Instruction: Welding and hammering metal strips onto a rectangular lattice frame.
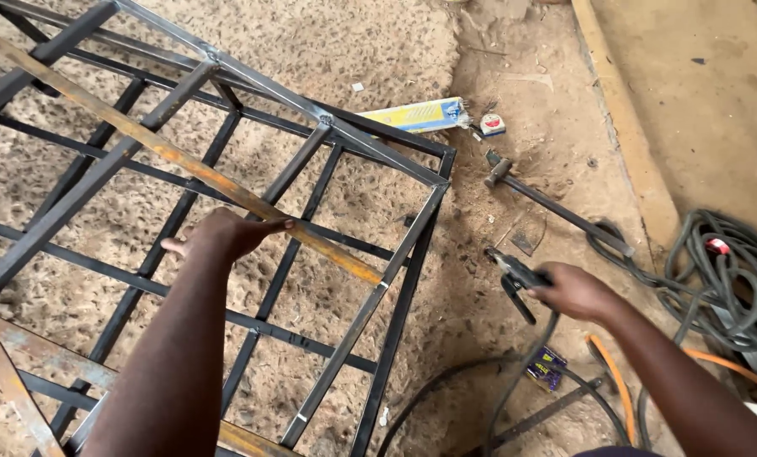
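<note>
Fingers of left hand (226,235) grip rusty bar (175,154) atop frame (378,152); right hand (575,292) clenches electrode holder (514,275).

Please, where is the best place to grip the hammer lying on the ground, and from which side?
Probably the long dark handle of the hammer, near its lower-right end, coming from above. It lies flat on the dirt, its head up-left, and that end lies close to the coiled cables.

Hammer (556,207), yellow-blue box (416,115), small tape measure (492,125) — coiled cables (725,279) on dirt.
</note>
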